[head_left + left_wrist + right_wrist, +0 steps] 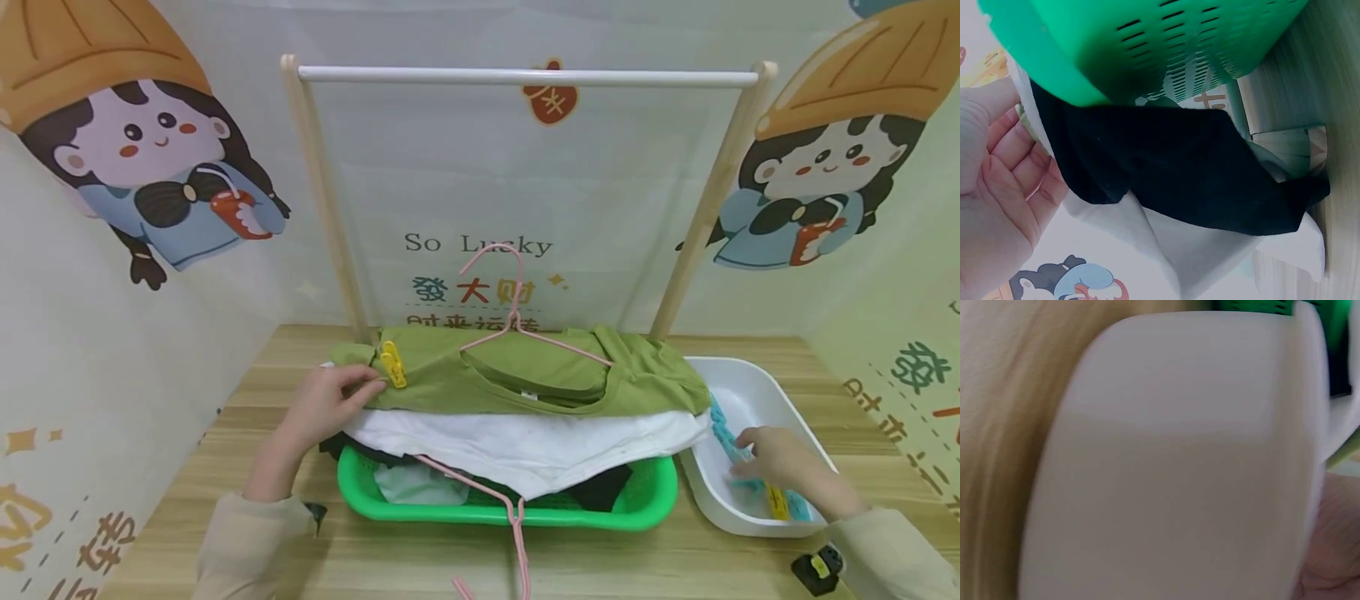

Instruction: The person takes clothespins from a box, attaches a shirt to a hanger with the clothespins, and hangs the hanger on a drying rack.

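Note:
An olive-green T-shirt (427, 367) lies with a pink hanger (514, 320) in its neckline. A yellow clothespin (392, 365) is clipped at its left shoulder. Just beside that clothespin, my left hand (330, 400) pinches the shirt's edge between thumb and fingers. In the left wrist view, its fingers curl behind the cloth. My right hand (780, 458) reaches into a white tray (738, 375), thumb and forefinger apart over blue clothespins (723, 429). The tray's wall hides those fingertips in the right wrist view. A second yellow clothespin (777, 502) lies near that hand.
Under the shirt, a white garment (525, 450) drapes over a green basket (600, 518) holding more clothes. A second pink hanger (517, 533) sticks out toward the front. Behind stands a rack with wooden posts and a white bar (525, 77). A small black object (817, 571) lies front right.

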Action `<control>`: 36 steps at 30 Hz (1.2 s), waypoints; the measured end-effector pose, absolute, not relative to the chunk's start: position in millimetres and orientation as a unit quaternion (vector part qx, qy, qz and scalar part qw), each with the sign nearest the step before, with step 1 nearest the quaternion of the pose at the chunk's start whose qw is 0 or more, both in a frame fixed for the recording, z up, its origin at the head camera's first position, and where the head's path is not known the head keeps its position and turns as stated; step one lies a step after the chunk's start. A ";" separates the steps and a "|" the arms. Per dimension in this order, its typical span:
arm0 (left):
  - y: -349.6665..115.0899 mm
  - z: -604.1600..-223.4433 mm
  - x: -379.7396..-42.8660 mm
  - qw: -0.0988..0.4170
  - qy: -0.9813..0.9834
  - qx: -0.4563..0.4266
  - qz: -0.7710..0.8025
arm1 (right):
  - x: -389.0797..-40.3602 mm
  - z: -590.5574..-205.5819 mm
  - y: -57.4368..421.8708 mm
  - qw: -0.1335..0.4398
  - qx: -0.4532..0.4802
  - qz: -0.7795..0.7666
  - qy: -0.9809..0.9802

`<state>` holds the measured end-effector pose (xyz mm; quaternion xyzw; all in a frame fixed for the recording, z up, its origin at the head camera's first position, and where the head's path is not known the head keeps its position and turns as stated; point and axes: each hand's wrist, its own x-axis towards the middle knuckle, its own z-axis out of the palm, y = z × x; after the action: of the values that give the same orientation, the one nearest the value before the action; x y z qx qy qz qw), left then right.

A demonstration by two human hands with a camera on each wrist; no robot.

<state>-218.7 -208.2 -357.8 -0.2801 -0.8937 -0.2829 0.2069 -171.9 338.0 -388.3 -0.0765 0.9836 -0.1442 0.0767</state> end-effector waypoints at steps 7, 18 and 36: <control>-209.1 -359.8 -220.2 0.211 -0.892 -0.285 -0.281 | -168.5 -398.6 339.9 0.107 -0.049 -0.143 0.983; -209.0 -360.8 -220.7 0.206 -0.889 -0.288 -0.290 | -164.8 -409.9 345.9 0.060 -0.088 -0.120 0.987; -208.3 -360.7 -221.1 0.205 -0.888 -0.282 -0.301 | -163.5 -377.3 341.0 0.015 -0.010 -0.535 0.845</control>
<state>-221.1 -208.3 -360.7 -0.2817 -0.8877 -0.3008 0.2054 -163.5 341.0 -377.3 -0.0097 0.8448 -0.5349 0.0152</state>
